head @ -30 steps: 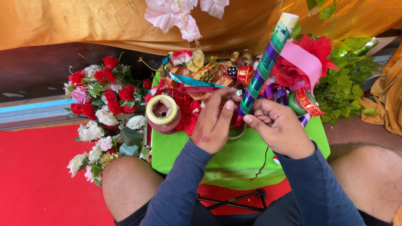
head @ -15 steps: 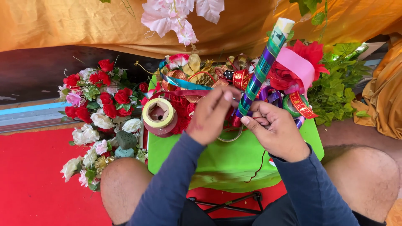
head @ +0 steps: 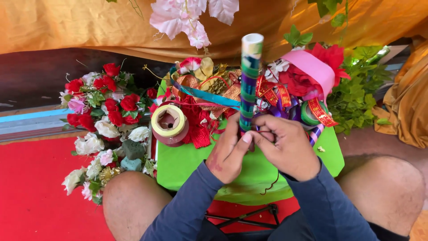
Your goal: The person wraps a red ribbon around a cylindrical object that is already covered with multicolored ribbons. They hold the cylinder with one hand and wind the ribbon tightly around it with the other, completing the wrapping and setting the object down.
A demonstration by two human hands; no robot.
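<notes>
Just above the near middle of the green surface [head: 187, 163], the left hand [head: 229, 154] and the right hand [head: 285, 149] press together around the lower end of an upright tube [head: 248, 87]. Left hand curls its fingers about the tube's base, thumb laid across; right hand closes from the other side, fingertips pinching there, with a thin red thread [head: 267, 132] passing between them. What exactly the fingertips pinch is hidden by the knuckles. The tube is a slim cylinder wound in shiny green, blue and purple foil stripes, its open pale top standing far of the hands.

Left of the hands, a roll of yellowish tape [head: 168, 120] sits on a dark red spool, touching a red tasselled fringe [head: 198, 127]. Beyond lies a heap of ribbons: teal, gold, a broad pink band [head: 312, 67], and red strips with gold print, tangled so single pieces are hard to separate. Farther left, a bunch of cloth flowers [head: 104, 116], red roses and white blooms, rests on the red floor [head: 31, 192]. At right, green leafy foliage [head: 361, 89] spreads. Orange cloth [head: 89, 22] hangs across the far side. Both bare knees frame the surface, cut off at the picture's near edge.
</notes>
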